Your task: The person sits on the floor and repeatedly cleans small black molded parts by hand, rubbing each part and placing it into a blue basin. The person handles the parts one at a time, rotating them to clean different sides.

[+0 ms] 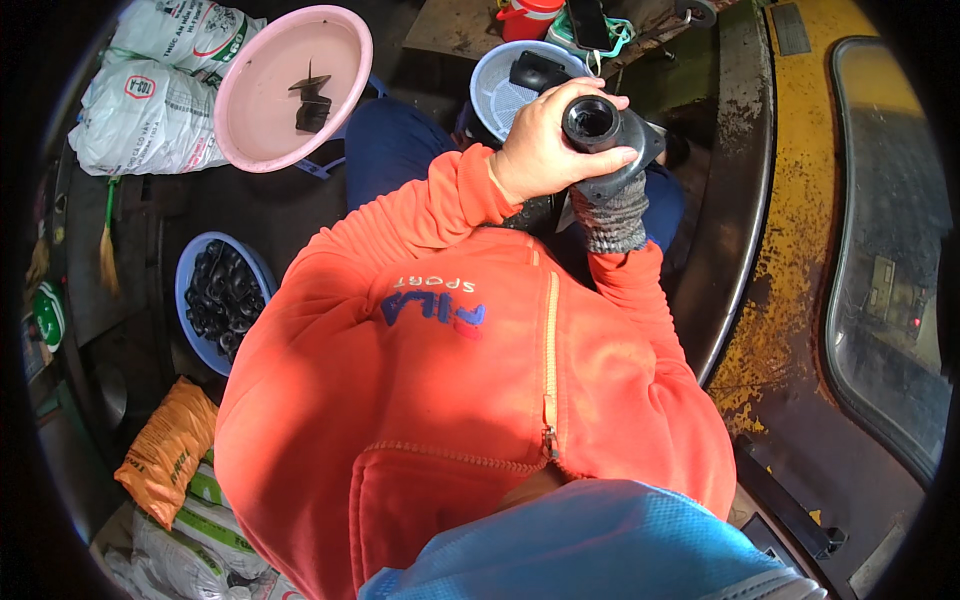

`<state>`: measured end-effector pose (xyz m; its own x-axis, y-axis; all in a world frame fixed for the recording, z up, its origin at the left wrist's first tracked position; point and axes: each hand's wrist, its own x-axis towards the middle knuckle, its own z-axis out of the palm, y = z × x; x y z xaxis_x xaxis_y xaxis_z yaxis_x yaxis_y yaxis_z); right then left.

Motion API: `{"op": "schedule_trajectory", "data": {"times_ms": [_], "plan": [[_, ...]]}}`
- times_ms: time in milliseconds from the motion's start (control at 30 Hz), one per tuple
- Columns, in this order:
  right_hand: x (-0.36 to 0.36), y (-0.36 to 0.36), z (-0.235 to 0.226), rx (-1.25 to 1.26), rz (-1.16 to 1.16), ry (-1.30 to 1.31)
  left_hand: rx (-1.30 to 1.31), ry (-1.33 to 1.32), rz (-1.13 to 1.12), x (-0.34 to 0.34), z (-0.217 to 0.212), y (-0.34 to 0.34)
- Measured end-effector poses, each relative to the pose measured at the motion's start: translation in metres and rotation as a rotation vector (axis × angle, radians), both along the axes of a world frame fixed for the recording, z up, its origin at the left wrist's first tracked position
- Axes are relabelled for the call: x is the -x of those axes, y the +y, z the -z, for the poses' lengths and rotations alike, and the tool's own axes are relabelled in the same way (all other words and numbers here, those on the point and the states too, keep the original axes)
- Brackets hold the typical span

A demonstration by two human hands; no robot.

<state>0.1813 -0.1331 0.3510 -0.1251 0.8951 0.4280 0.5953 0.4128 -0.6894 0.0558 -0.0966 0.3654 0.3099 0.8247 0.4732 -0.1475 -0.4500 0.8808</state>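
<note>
In front of my chest, near the top, I hold a black hollow part (590, 122) with a round, rimmed opening facing up. My bare left hand (540, 148) wraps round its side, the thumb across the near side and the fingers behind the rim. My right hand (622, 165), in a dark-coated glove with a grey knit cuff, grips the part from below and the right; most of its fingers are hidden. Just beyond my hands stands a light blue basket (488, 88) with a black piece (537, 71) in it.
A pink basin (245, 60) at the upper left holds dark angular pieces (312, 105). On the left, a blue tub (262, 268) is full of black parts. White sacks (150, 115) and an orange bag (168, 450) lie farther left. A rusty yellow machine panel (780, 300) rises close on my right.
</note>
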Motion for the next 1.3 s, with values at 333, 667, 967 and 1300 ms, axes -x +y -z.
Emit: {"op": "schedule_trajectory", "data": {"times_ms": [333,667,967,1300], "plan": [[-0.008,-0.011,-0.015,0.192,-0.190,-0.185,0.098,-0.062,0.437,0.016,0.001,0.010],[-0.009,-0.004,0.120,0.179,-0.226,0.938,0.174,-0.141,1.232,0.021,0.013,0.048],[-0.011,0.006,0.005,-0.009,-0.050,0.021,-0.254,0.233,0.473,0.031,0.002,0.065],[0.003,-0.006,0.035,0.151,-0.070,0.296,-0.244,0.214,0.079,0.015,-0.003,0.008]]}}
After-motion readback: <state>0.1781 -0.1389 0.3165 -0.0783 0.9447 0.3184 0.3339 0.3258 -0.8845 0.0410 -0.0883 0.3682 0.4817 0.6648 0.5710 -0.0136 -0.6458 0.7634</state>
